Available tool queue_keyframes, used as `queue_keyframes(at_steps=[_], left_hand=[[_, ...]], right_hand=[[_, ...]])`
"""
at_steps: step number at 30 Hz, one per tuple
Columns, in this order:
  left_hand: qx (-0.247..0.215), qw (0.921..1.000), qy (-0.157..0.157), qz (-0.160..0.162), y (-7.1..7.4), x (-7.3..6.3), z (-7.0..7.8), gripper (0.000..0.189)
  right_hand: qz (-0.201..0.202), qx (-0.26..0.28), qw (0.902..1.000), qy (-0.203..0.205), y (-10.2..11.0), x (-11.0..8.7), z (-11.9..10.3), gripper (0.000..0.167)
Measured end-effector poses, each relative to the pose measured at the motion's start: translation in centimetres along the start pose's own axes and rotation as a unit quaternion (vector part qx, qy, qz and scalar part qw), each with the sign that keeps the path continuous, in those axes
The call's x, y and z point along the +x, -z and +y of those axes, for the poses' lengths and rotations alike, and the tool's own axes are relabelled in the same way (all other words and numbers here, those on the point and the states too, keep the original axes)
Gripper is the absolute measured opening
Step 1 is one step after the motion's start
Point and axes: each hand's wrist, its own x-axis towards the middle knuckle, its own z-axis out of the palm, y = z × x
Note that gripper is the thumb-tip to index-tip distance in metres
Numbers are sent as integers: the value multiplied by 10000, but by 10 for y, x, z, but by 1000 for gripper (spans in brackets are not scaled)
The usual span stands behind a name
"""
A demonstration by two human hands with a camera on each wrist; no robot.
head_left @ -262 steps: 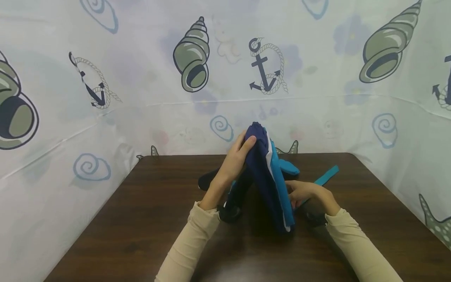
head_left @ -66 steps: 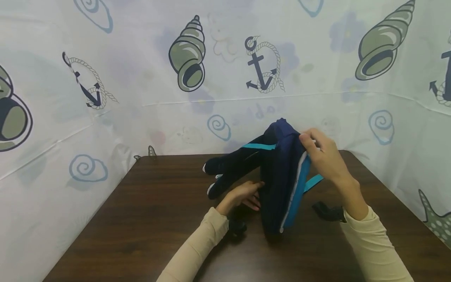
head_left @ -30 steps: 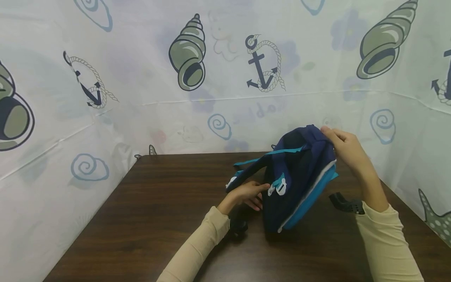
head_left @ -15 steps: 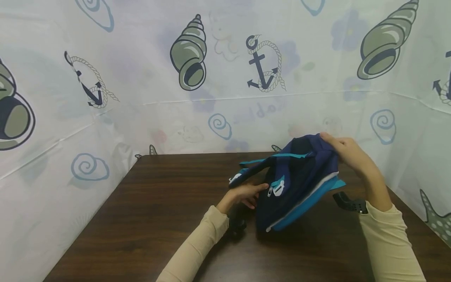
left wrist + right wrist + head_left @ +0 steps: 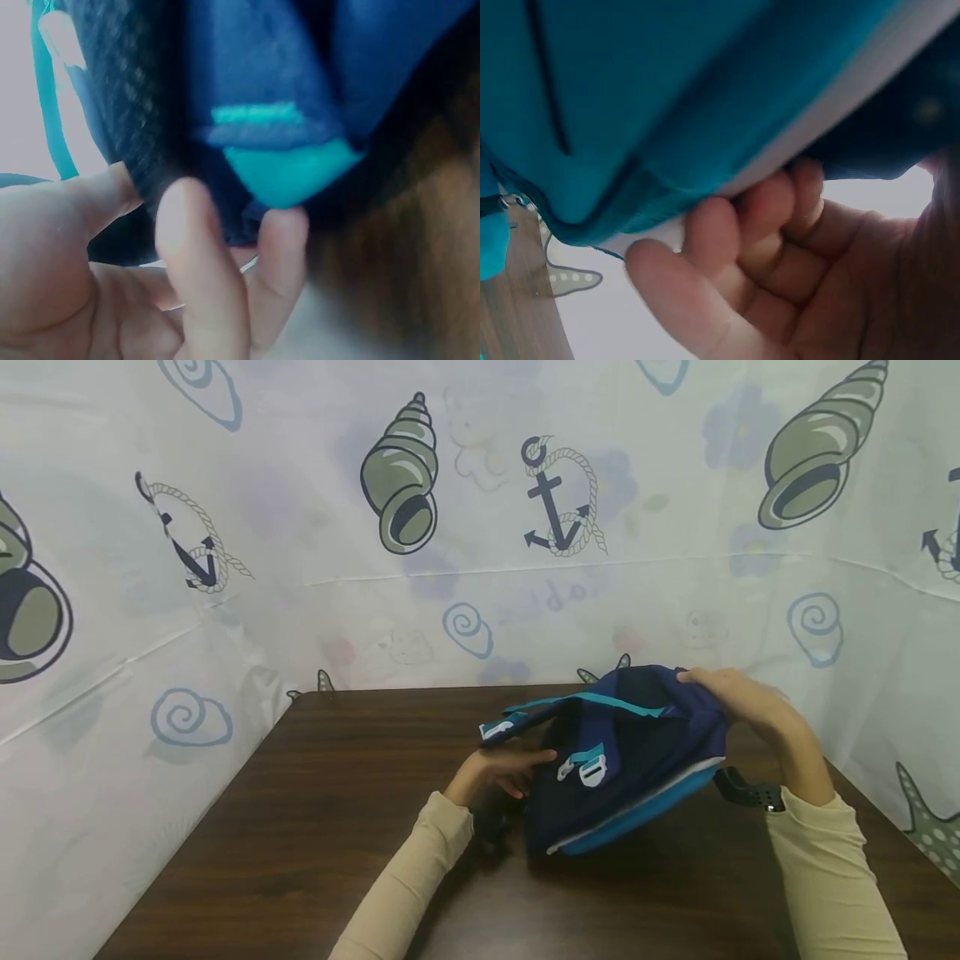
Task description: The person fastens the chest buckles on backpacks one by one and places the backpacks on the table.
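A small backpack point(image 5: 630, 760), navy with a teal front and a white zipper line, leans over to the right with its lower end near the tabletop. Its dark back panel and straps with white buckles point(image 5: 592, 770) face up and left. My right hand point(image 5: 746, 697) grips the top end; in the right wrist view its curled fingers point(image 5: 712, 232) press along the white edge. At the lower left corner is my left hand point(image 5: 502, 768), its thumb on the mesh side and fingertips curled up against a teal tab point(image 5: 292, 172) in the left wrist view.
The brown wooden table point(image 5: 315, 827) spreads around the backpack. Behind it hangs a white curtain point(image 5: 480, 485) printed with shells and anchors. A black wrist camera point(image 5: 742, 789) sits on the right wrist, another dark one point(image 5: 491, 827) below the left hand.
The backpack has turned from standing nearly upright to leaning low on its side. My right hand moved from low beside it to its top, then right and down; my left moved from top to lower corner.
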Motion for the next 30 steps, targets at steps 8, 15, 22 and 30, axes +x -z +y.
queue_keyframes(at_steps=[8,15,22,30], left_hand=[[157,9990,387,176,23,-14,-2,45],[445,9975,389,384,30,-13,-1,25],[887,9936,431,544,34,-16,-2,29],[1082,9911,475,614,39,-26,3,37]], right_hand=[[-477,-174,9985,190,-10,15,20,64],[-992,-229,9946,182,-15,22,30,69],[-1272,346,9912,-96,-23,27,33,50],[-1574,440,9862,-263,-28,29,37,52]])
